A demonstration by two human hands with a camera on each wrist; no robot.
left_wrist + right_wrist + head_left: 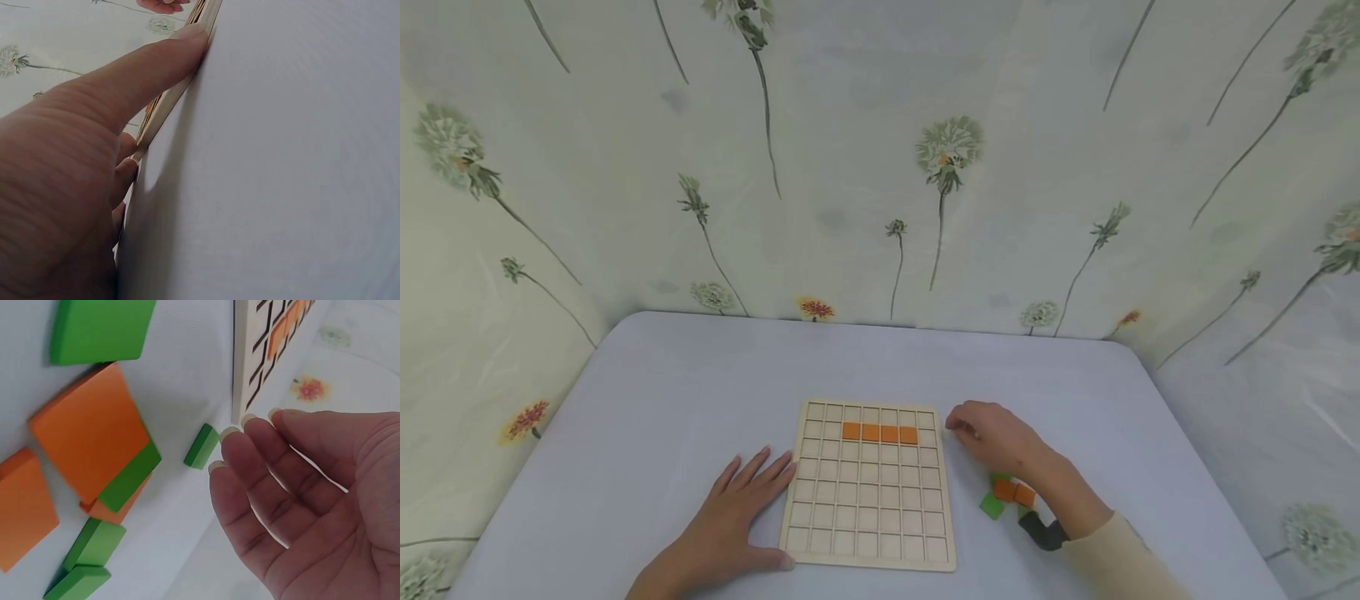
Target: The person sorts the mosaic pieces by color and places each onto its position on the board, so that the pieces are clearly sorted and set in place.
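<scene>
A pale wooden grid board [868, 497] lies flat on the table. Several orange square tiles [889, 434] sit side by side in its second row from the far edge. My left hand [730, 517] is spread at the board's left side, fingertips touching that edge and thumb at the near left corner; in the left wrist view the thumb [150, 72] presses the board's edge. Just off the board's upper right side hovers my right hand [992, 437], fingers loosely bent. In the right wrist view, nothing shows between its fingers [244, 481].
Loose orange tiles [94, 434] and green tiles [103, 331] lie in a heap right of the board, partly under the right forearm in the head view. A dark curved object [1041, 532] is by the right wrist. Flower-printed cloth [850, 167] stands behind the white table [700, 367].
</scene>
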